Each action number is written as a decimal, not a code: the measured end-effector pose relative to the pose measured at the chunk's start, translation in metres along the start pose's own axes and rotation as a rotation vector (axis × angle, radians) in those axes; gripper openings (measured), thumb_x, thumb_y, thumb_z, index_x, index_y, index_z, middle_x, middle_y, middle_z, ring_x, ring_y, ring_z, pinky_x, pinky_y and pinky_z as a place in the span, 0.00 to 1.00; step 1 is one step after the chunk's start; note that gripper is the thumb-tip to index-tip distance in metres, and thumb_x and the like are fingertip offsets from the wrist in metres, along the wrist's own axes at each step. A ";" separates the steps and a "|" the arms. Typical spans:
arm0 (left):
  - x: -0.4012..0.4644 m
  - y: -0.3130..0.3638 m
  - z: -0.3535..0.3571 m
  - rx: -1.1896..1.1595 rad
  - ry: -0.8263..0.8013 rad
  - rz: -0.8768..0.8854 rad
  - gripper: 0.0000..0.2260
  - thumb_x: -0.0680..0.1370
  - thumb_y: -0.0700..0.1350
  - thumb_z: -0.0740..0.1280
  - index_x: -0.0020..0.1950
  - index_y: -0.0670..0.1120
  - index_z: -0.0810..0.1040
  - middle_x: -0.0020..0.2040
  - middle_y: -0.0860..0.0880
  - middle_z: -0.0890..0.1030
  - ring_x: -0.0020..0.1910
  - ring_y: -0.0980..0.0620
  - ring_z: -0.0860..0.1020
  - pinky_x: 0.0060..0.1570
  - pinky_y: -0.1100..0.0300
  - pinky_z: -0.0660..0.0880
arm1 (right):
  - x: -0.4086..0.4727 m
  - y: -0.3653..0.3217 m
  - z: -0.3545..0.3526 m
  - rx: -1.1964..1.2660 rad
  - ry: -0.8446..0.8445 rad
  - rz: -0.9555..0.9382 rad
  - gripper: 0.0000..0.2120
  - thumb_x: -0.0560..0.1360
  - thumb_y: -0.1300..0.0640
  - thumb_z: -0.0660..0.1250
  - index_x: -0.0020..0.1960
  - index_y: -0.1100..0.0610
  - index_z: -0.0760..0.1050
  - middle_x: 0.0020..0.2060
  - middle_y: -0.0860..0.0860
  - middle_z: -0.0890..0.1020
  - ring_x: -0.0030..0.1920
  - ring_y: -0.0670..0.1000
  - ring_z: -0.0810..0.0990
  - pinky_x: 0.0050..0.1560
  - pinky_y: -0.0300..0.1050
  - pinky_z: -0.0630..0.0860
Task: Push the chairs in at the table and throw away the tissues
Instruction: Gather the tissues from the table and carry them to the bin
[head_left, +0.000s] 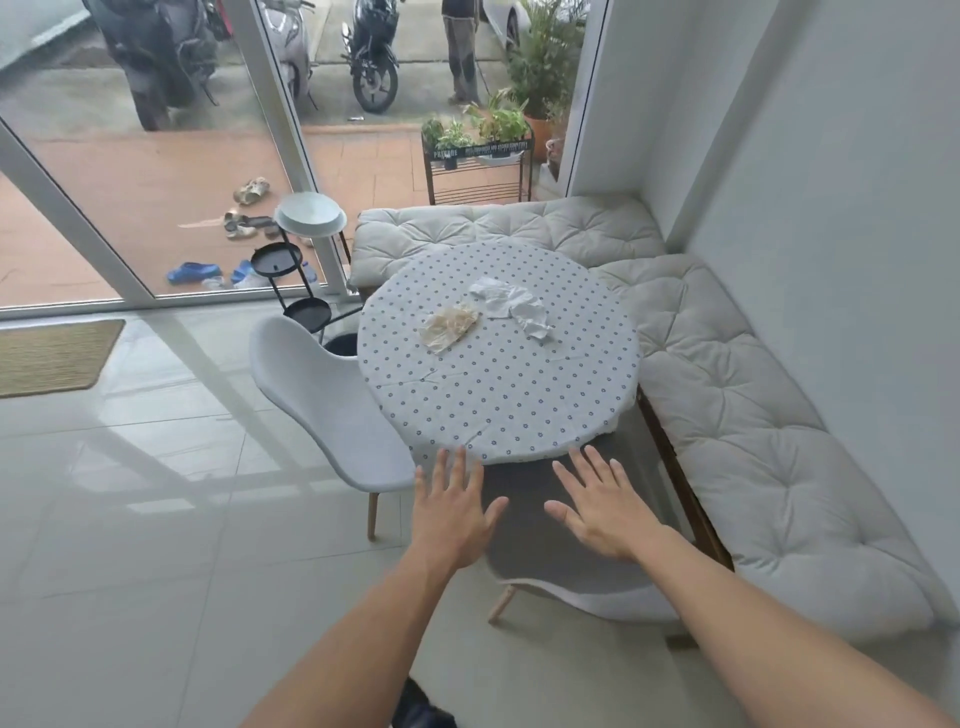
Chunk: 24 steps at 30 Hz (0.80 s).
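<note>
- We hold left hand (453, 512) and right hand (597, 506) spread open, gripping nothing, over the grey chair (561, 561).
- Chair-pushing step appears current; next, collect the 2 tissues (511, 306).

Both forearms are bare with no sleeves, watch or rings showing, the left hand (451, 512) and right hand (597, 506) are ungloved with slim fingers and short nails.

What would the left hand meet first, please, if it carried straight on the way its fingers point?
Probably the near edge of the table, just past the left hand's fingertips. The hand is open above the grey chair. Depth is unclear; if held higher, it would pass over the cloth toward the tissues.
</note>
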<state>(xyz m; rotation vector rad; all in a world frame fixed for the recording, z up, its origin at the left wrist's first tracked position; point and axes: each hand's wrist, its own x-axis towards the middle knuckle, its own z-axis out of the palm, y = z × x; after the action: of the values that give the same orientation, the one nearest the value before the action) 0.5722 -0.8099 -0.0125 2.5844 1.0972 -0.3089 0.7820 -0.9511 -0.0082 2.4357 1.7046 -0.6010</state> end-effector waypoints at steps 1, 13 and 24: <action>0.007 -0.013 -0.008 0.002 -0.003 0.010 0.35 0.85 0.67 0.46 0.86 0.49 0.46 0.87 0.45 0.41 0.84 0.42 0.37 0.82 0.35 0.41 | 0.009 -0.011 -0.005 0.006 0.006 0.010 0.37 0.83 0.32 0.43 0.84 0.52 0.46 0.84 0.56 0.42 0.82 0.57 0.36 0.81 0.64 0.41; 0.104 -0.121 -0.081 0.071 -0.012 0.082 0.36 0.84 0.69 0.43 0.86 0.51 0.42 0.86 0.46 0.36 0.84 0.42 0.34 0.82 0.36 0.39 | 0.121 -0.073 -0.053 0.047 0.064 0.118 0.36 0.83 0.32 0.41 0.84 0.50 0.44 0.83 0.54 0.39 0.82 0.57 0.35 0.80 0.66 0.39; 0.271 -0.149 -0.123 0.109 -0.066 0.138 0.34 0.85 0.66 0.46 0.86 0.50 0.41 0.86 0.46 0.36 0.84 0.41 0.37 0.82 0.37 0.42 | 0.267 -0.029 -0.083 0.080 0.103 0.222 0.34 0.84 0.35 0.43 0.84 0.51 0.44 0.84 0.56 0.40 0.82 0.58 0.36 0.80 0.67 0.41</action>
<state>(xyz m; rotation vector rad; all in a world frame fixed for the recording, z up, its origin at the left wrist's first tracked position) 0.6574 -0.4881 -0.0143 2.7085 0.8976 -0.4280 0.8548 -0.6806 -0.0297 2.7061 1.4401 -0.5339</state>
